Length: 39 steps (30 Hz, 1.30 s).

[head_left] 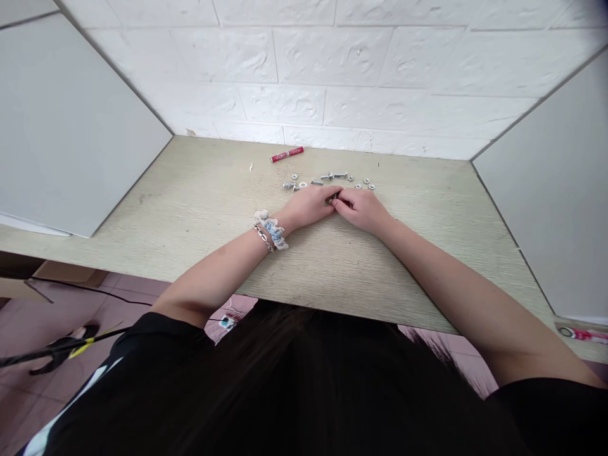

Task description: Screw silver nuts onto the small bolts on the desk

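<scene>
My left hand [311, 204] and my right hand [363, 209] meet over the table, fingertips touching. Both are closed around a small dark metal piece [332, 198], mostly hidden by the fingers. Just beyond them lie silver bolts [339, 175], a washer [303, 186] and several nuts [366, 181], some to the right of my right hand. More bolts [289, 185] rest behind my left hand. A scrunchie and a chain bracelet circle my left wrist.
A red pen-like tube [287, 154] lies near the white brick wall. Pale panels [71, 120] stand at left and right on the wooden table [190, 190]. A red can-like object [586, 335] is at the far right.
</scene>
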{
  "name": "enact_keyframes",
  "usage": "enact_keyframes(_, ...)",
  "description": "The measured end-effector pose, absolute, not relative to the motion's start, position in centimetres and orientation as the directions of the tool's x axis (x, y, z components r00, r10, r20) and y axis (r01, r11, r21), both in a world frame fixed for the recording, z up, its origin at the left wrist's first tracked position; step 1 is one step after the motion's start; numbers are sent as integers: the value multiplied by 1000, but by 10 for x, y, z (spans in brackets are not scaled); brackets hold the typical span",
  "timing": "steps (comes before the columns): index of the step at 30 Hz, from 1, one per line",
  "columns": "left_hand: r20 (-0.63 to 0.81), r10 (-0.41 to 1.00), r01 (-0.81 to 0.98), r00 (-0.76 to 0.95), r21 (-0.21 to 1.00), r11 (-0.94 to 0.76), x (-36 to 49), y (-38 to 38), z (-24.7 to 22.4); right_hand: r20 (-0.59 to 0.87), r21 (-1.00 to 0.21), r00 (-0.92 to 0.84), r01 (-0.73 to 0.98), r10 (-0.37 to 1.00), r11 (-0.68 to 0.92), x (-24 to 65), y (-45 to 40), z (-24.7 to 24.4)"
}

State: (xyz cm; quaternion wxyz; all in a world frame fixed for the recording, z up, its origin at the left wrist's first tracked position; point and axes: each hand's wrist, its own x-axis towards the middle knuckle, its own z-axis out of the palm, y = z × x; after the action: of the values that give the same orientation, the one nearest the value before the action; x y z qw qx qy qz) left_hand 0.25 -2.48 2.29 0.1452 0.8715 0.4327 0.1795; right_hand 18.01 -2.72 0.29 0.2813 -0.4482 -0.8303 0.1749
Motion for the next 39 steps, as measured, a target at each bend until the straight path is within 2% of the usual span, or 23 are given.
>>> enact_keyframes(19, 167, 798, 712, 580, 372, -595, 3, -26, 25, 302, -536, -448, 650, 841, 539, 180, -26, 2)
enact_keyframes(39, 160, 787, 695, 596, 387, -606, 3, -26, 24, 306, -531, -444, 655, 842, 538, 179, -25, 1)
